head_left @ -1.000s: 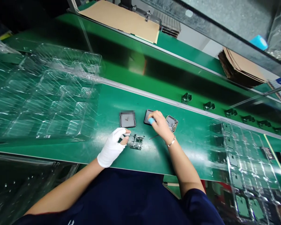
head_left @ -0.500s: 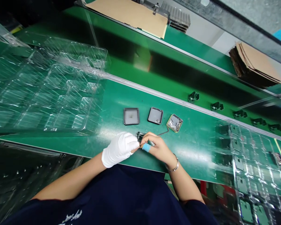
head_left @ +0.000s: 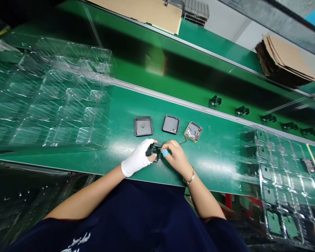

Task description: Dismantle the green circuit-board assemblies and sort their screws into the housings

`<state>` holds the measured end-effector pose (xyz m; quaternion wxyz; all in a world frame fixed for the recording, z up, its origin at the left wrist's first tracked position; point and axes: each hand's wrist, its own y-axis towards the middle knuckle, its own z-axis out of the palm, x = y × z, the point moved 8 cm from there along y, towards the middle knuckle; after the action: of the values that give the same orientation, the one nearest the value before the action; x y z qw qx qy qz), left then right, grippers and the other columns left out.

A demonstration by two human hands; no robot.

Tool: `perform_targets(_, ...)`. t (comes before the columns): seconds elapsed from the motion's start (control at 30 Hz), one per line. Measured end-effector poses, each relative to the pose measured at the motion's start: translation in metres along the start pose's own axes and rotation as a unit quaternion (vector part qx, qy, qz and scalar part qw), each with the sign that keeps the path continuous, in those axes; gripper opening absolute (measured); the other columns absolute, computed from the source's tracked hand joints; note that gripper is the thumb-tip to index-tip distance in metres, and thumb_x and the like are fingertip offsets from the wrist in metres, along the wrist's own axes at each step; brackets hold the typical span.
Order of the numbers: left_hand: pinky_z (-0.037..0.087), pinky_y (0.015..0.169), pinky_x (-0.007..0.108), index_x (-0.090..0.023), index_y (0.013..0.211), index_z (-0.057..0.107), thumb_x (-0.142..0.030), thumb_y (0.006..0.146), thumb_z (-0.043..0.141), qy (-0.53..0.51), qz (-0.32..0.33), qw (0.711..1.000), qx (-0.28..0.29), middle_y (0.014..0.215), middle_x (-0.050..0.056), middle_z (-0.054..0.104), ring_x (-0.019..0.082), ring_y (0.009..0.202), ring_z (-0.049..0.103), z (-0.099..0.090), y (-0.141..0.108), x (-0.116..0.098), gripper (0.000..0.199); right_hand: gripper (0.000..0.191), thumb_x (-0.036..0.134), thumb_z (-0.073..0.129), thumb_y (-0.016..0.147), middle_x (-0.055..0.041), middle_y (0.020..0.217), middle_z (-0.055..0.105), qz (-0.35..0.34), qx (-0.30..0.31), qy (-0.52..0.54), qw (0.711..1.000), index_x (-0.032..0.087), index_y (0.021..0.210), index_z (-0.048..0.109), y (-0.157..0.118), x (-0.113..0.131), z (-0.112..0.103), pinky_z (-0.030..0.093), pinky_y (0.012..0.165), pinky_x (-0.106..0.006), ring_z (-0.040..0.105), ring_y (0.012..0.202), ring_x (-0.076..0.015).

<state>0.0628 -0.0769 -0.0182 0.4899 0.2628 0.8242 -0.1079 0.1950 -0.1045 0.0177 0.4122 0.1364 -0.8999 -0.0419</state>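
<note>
Gloved left hand grips circuit board at frame centre, apparently steadying it. Right hand narrow-fingered at board's right edge; cannot tell whether pinching anything. Three small trays just above, probably for short reach.

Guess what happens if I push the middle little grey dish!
The middle dish would probably slide, not roll, because it's flat and square. The small bits in its corner might shift, but its raised rim should hold them in.
</note>
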Motion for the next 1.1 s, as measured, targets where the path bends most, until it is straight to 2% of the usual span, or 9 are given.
perform_targets(0.2, 0.051, 0.088, 0.044, -0.017, 0.107, 0.052, -0.036, 0.076, 0.057, 0.087, 0.069, 0.994, -0.018, 0.102, 0.011, 0.059, 0.027, 0.098, 0.059, -0.003, 0.0, -0.02, 0.036, 0.013, 0.017, 0.046, 0.091, -0.0054, 0.086, 0.063, -0.044, 0.011, -0.072, 0.996, 0.019, 0.088, 0.058, -0.002, 0.008, 0.004, 0.042, 0.08, -0.034, 0.055, 0.084, -0.0197)
perform_targets(0.43, 0.051, 0.082, 0.047, -0.013, 0.103, 0.054, -0.029, 0.074, 0.055, 0.194, 0.163, 0.965, -0.061, 0.096, 0.014, 0.06, 0.03, 0.092, 0.06, 0.0, -0.003, -0.04, 0.033, 0.016, 0.012, 0.047, 0.084, -0.0096, 0.09, 0.061, -0.017, 0.011, -0.163, 0.986, 0.017, 0.091, 0.061, -0.005, 0.002, 0.011, 0.043, 0.08, -0.038, 0.052, 0.086, -0.0238)
perform_targets(0.5, 0.051, 0.084, 0.048, -0.013, 0.104, 0.054, -0.03, 0.074, 0.056, 0.198, 0.16, 0.965, -0.06, 0.096, 0.014, 0.06, 0.031, 0.095, 0.06, 0.0, -0.002, -0.04, 0.034, 0.017, 0.011, 0.047, 0.084, -0.0109, 0.093, 0.062, -0.016, -0.006, -0.159, 0.987, 0.016, 0.093, 0.061, -0.005, 0.003, 0.009, 0.044, 0.081, -0.039, 0.053, 0.089, -0.0248)
perform_targets(0.6, 0.051, 0.087, 0.046, -0.014, 0.109, 0.051, -0.035, 0.075, 0.059, 0.147, 0.112, 0.982, -0.032, 0.103, 0.014, 0.06, 0.03, 0.099, 0.06, -0.002, 0.001, -0.034, 0.041, 0.022, 0.012, 0.044, 0.087, -0.0115, 0.105, 0.062, -0.002, -0.028, -0.101, 0.994, 0.017, 0.102, 0.058, -0.005, 0.002, 0.004, 0.046, 0.086, -0.038, 0.055, 0.099, -0.0235)
perform_targets(0.7, 0.051, 0.089, 0.041, -0.016, 0.114, 0.049, -0.039, 0.077, 0.059, 0.068, 0.047, 0.996, 0.028, 0.109, 0.011, 0.061, 0.026, 0.101, 0.06, -0.004, 0.004, -0.026, 0.045, 0.024, 0.011, 0.043, 0.088, -0.0084, 0.104, 0.065, 0.011, 0.007, -0.055, 0.998, 0.019, 0.106, 0.057, -0.004, 0.0, 0.006, 0.048, 0.087, -0.033, 0.06, 0.098, -0.0196)
perform_targets(0.77, 0.051, 0.089, 0.038, -0.018, 0.111, 0.052, -0.038, 0.082, 0.054, 0.052, 0.013, 0.997, 0.053, 0.108, 0.008, 0.063, 0.023, 0.1, 0.061, -0.007, 0.008, -0.024, 0.035, 0.025, 0.008, 0.044, 0.085, -0.0071, 0.1, 0.067, 0.015, 0.039, -0.067, 0.997, 0.019, 0.103, 0.058, -0.003, 0.001, 0.01, 0.049, 0.085, -0.032, 0.062, 0.094, -0.0193)
perform_targets(0.9, 0.05, 0.084, 0.037, -0.018, 0.089, 0.06, -0.025, 0.085, 0.047, 0.163, 0.0, 0.984, 0.078, 0.086, 0.004, 0.066, 0.021, 0.084, 0.062, -0.009, 0.016, -0.027, 0.015, 0.031, 0.001, 0.044, 0.076, -0.0072, 0.097, 0.067, 0.008, 0.085, -0.118, 0.989, 0.019, 0.099, 0.057, -0.002, 0.006, 0.018, 0.05, 0.084, -0.034, 0.062, 0.094, -0.0208)
perform_targets(1.0, 0.045, 0.094, 0.042, -0.018, 0.08, 0.061, -0.02, 0.085, 0.047, 0.255, 0.046, 0.962, 0.089, 0.076, 0.003, 0.065, 0.019, 0.074, 0.06, -0.005, 0.018, -0.036, 0.014, 0.034, -0.001, 0.043, 0.073, -0.0077, 0.095, 0.066, -0.004, 0.107, -0.142, 0.984, 0.018, 0.098, 0.056, -0.001, 0.012, 0.023, 0.05, 0.084, -0.034, 0.061, 0.093, -0.0215)
perform_targets(1.1, 0.042, 0.1, 0.043, -0.018, 0.077, 0.06, -0.019, 0.085, 0.047, 0.298, 0.071, 0.949, 0.072, 0.071, 0.002, 0.064, 0.018, 0.068, 0.059, -0.003, 0.017, -0.042, 0.015, 0.032, 0.0, 0.042, 0.073, -0.009, 0.094, 0.066, -0.011, 0.118, -0.165, 0.979, 0.017, 0.096, 0.055, 0.002, 0.017, 0.025, 0.049, 0.083, -0.035, 0.06, 0.091, -0.0227)
